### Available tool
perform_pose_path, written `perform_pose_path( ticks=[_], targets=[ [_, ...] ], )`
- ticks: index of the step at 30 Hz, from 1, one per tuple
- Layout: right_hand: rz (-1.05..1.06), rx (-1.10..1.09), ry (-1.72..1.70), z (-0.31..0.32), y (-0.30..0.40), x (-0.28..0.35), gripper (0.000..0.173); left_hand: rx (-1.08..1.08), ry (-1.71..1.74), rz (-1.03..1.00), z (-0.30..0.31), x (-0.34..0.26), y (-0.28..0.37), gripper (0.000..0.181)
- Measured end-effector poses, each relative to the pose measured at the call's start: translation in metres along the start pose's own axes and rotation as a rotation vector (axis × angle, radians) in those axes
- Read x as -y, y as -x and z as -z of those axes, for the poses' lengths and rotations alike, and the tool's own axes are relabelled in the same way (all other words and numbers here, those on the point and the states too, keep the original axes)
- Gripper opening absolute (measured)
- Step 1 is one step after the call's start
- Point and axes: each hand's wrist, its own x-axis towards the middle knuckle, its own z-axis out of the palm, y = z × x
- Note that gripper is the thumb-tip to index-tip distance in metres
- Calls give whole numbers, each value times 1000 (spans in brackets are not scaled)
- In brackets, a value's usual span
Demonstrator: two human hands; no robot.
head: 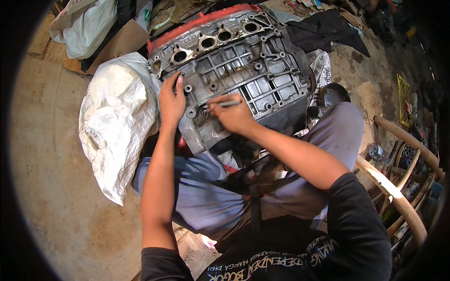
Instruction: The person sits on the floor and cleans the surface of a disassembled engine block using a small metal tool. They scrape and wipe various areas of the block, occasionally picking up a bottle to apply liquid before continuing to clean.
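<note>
In front of me lies a metal car engine (230, 79) with a ribbed grey side facing up. Along its far side runs a row of oval ports (225, 35), and beyond them a red cover (211, 17). My left hand (172, 100) rests on the engine's left end with its fingers apart, holding nothing. Pinched in my right hand (233, 114) is a slim grey rod-like tool (230, 103). Its working end is hidden by the fingers, close to a small round hole (204, 113) near the engine's lower left corner.
A white woven sack (117, 116) stands against the engine's left end. Black cloth (327, 31) lies at the far right, and a dark round pan (335, 95) sits beside my right knee. Bent wooden poles (393, 182) and a yellow plastic grate (404, 100) are further right.
</note>
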Motion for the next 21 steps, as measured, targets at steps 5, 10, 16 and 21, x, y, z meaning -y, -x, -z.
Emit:
perform_pose_path(
  ticks=[5, 10, 16, 21],
  targets=[
    [-44, 92, 64, -5, 8, 2, 16, 4, 0, 16, 1, -1, 1, 35],
    [112, 38, 228, 4, 5, 14, 17, 7, -1, 9, 1, 2, 2, 34],
    [63, 79, 208, 10, -5, 13, 19, 29, -19, 32, 2, 1, 1, 38],
    [26, 98, 29, 7, -8, 11, 16, 13, -4, 14, 0, -1, 0, 36]
  ],
)
